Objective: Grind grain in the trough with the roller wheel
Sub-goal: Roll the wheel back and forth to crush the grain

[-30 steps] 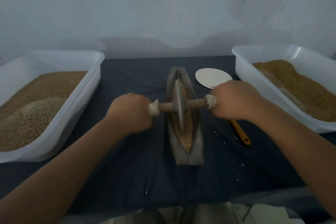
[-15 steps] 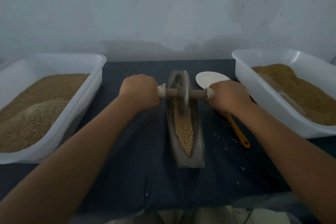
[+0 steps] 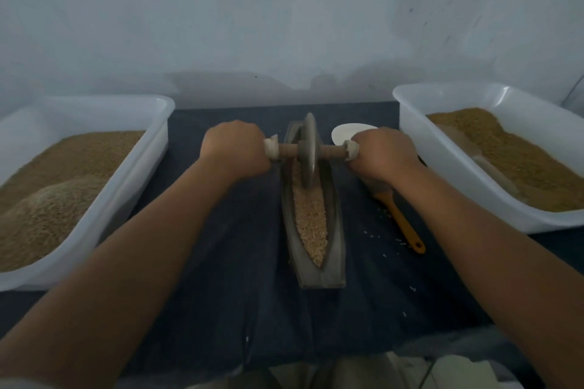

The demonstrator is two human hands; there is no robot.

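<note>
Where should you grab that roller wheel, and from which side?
By the axle ends, from above. The roller wheel stands on edge in the narrow trough, so only the axle sticks out; left hand and right hand grip it there.

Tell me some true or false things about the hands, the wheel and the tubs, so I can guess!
1. The left hand and right hand grip the roller wheel by its axle ends, over the trough. True.
2. The roller wheel stands at the trough's near end. False: it stands at the far end.
3. The trough is empty. False: grain lies along it.
4. An orange-handled utensil lies to the right of the trough. True.
5. Only one tub holds grain. False: the left tub and the right tub both do.
</note>
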